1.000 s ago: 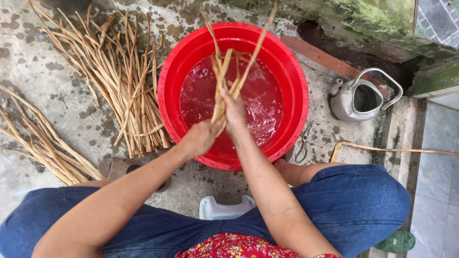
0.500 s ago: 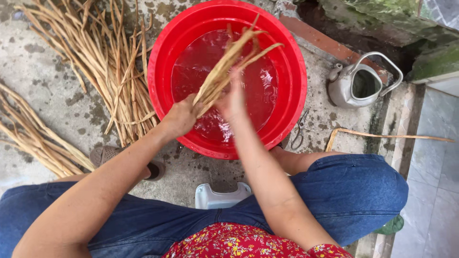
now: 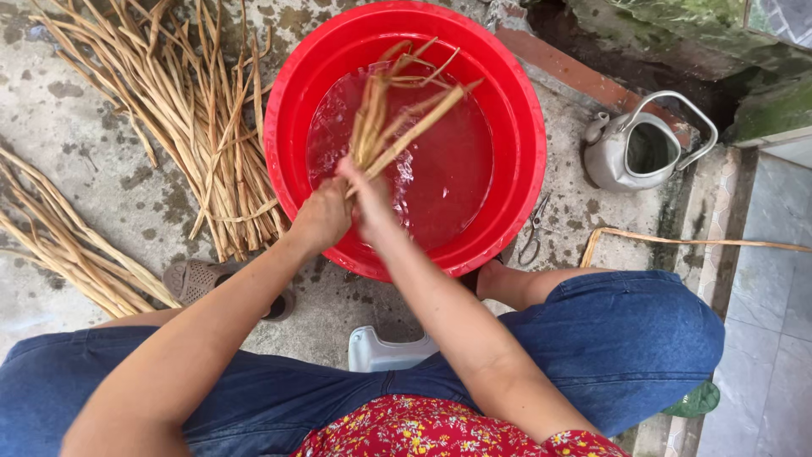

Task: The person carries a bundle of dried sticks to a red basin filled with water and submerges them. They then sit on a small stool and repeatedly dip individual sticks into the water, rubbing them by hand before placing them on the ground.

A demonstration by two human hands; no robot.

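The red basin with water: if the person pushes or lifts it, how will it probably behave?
The red basin looks partly filled with water, so it is probably heavy and would slide rather than tip on the rough concrete. The water would likely slosh toward the rim. Its thin plastic wall may flex if lifted by one side.

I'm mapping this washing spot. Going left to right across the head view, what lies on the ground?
Loose pale dried stalks on concrete → larger heap of dried stalks → round red plastic basin of water → small scissors → grey metal kettle.
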